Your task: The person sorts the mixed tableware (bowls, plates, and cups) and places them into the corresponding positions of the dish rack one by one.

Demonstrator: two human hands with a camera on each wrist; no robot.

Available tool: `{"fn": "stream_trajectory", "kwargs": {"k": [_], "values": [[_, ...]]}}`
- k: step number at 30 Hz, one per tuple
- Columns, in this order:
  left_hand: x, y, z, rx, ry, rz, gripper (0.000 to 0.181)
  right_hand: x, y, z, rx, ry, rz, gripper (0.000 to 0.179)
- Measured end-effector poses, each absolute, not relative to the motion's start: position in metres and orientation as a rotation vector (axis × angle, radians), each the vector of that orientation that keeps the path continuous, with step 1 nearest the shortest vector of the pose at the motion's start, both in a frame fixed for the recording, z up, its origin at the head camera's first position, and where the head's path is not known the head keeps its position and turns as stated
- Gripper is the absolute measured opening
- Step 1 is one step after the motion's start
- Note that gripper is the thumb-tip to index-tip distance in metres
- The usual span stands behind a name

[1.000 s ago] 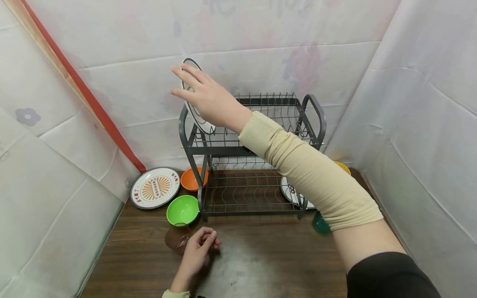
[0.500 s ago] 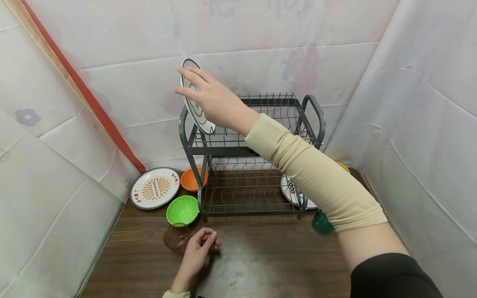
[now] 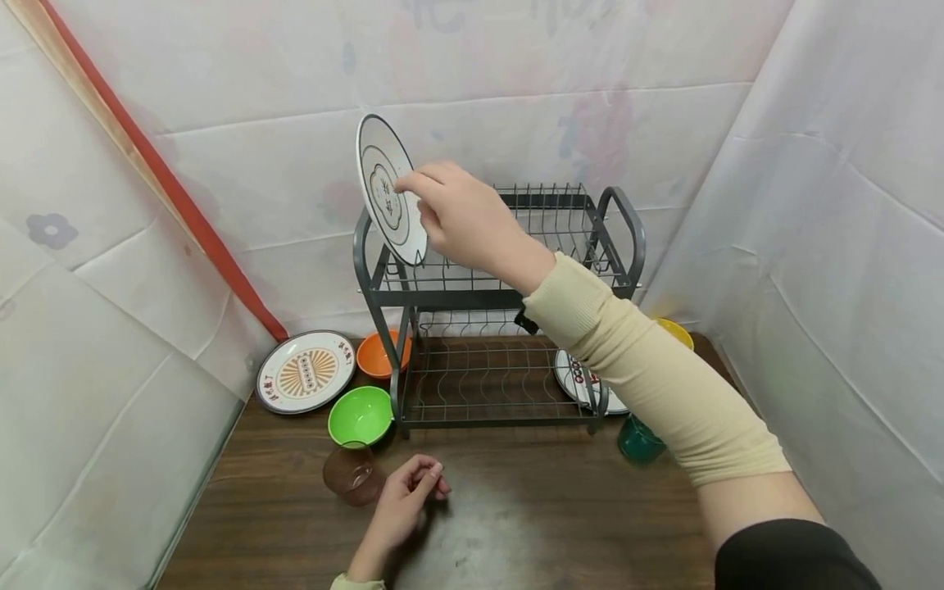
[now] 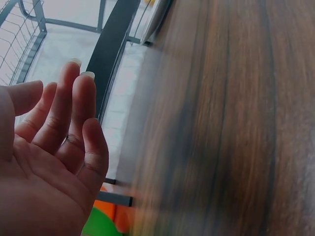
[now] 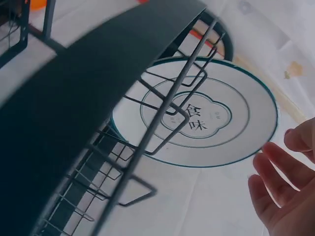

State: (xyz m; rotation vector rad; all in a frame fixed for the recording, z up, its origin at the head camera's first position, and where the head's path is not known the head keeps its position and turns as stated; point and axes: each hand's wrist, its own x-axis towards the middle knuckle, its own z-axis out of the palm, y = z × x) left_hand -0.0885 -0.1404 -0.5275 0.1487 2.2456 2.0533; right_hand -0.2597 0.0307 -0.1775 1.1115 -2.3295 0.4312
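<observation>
You've got a dark wood table (image 3: 516, 524) under everything, with the two-tier grey rack (image 3: 457, 300) on it. Your right arm's cream sleeve (image 3: 656, 369) crosses in front of the rack's right side. The ringed white plate (image 3: 383, 188) stands on edge at the left end of the top tier, tilted left, lower rim down among the wires. The sunburst plate (image 3: 308, 373) is on the table left of the rack; the red-printed plate (image 3: 571, 377) is by the rack's right leg, part hidden, can't tell what it rests on.

Your right hand (image 3: 472, 217) is at the ringed plate's right side, fingers loosely bent, thumb apart, gripping nothing; fingertips near the rim, can't tell if they touch. Your left hand (image 3: 404, 496) is low at the table, fingers relaxed and curled, holding nothing.

Green bowl (image 3: 360, 416) sits by the left leg, orange bowl (image 3: 374, 356) behind it. Yellow bowl (image 3: 674, 331) shows past your sleeve. Brown clear cup (image 3: 350, 475) is just beside your left hand; teal cup (image 3: 637, 441) is right of the rack, partly covered.
</observation>
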Motion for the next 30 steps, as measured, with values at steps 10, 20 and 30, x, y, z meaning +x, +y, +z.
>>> {"fn": "stream_trajectory", "kwargs": {"k": [10, 20, 30], "values": [[-0.092, -0.131, -0.526, 0.17, 2.298, 1.922, 0.02, -0.23, 0.068, -0.212, 1.068, -2.292, 0.711, 0.026], [-0.091, -0.124, -0.507, 0.241, 2.287, 1.897, 0.017, -0.201, 0.102, -0.271, 0.965, -2.145, 1.025, 0.02], [-0.092, -0.123, -0.505, 0.295, 2.28, 1.902, 0.025, -0.174, 0.133, -0.337, 0.702, -2.201, 1.295, 0.017]]}}
